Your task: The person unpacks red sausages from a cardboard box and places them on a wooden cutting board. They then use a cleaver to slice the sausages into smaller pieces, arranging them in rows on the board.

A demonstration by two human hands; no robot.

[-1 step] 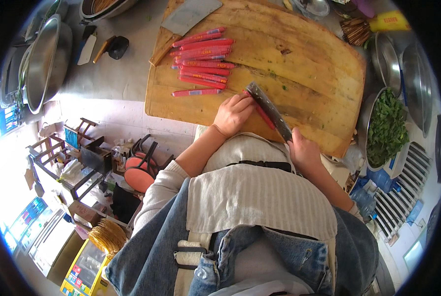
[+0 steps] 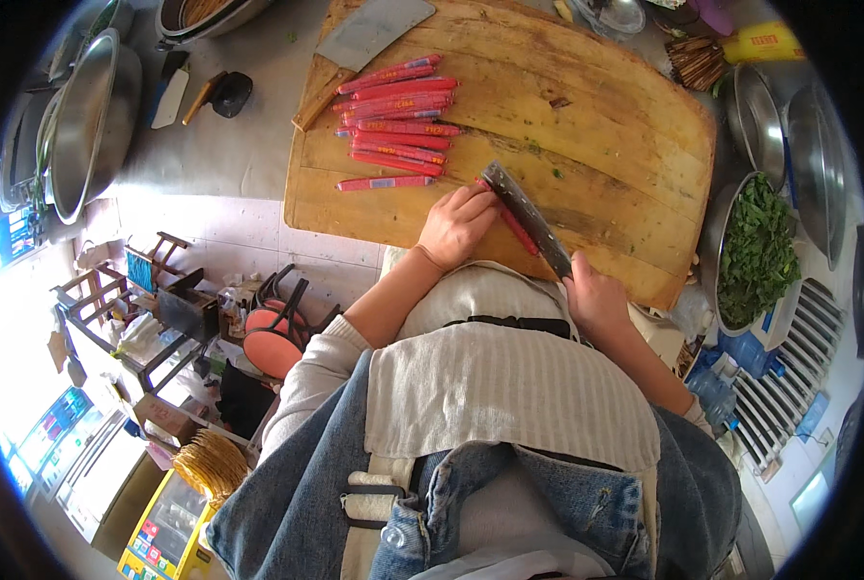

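Held long dark steel knife (image 2: 532,217) in closed right grip (image 2: 596,293), slim red plastic-wrapped stick (image 2: 520,233) in curled left grip (image 2: 460,224), possibly risking fingertip cuts through rolling

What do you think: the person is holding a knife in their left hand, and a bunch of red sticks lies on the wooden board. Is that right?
Not quite: it's the right hand holding the knife, as the head view shows. A bunch of red sticks does lie on the wooden board.
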